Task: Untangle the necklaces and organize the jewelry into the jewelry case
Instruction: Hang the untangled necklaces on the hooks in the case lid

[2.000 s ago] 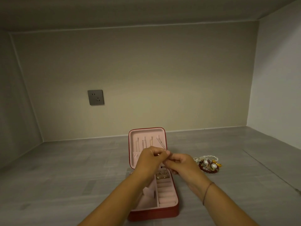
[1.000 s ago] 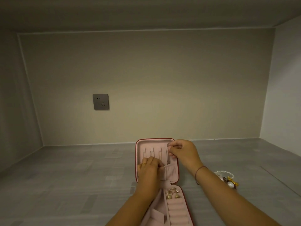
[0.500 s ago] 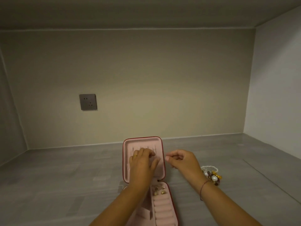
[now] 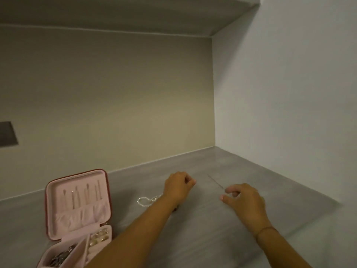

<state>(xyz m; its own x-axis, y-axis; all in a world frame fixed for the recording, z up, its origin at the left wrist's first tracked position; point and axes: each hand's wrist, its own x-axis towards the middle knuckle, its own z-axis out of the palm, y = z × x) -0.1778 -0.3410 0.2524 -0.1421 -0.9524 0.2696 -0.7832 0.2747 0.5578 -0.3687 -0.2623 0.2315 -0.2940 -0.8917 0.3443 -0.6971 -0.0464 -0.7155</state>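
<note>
**Now both hands are right of the case, pearls half hidden**

Okay, from my seat: the jewelry case stands open on the grey counter, lid up, with thin chains hanging in a row inside it. Just right of the case lies the pearl strand, and its far end disappears under the left wrist. The left hand is beyond the pearls from the case, fingers curled in. Whether they pinch anything, I cannot tell. The right hand, farthest from the case, has its fingers loosely bent, with nothing visible between them.

Here's my worry: the forearm crosses over the pearls, so a careless pull toward the case could drag the strand and whatever is knotted to it. A snag would tighten the knot or strain the thread. And a low sweep back could clip the upright lid and shake the hung chains loose.
</note>
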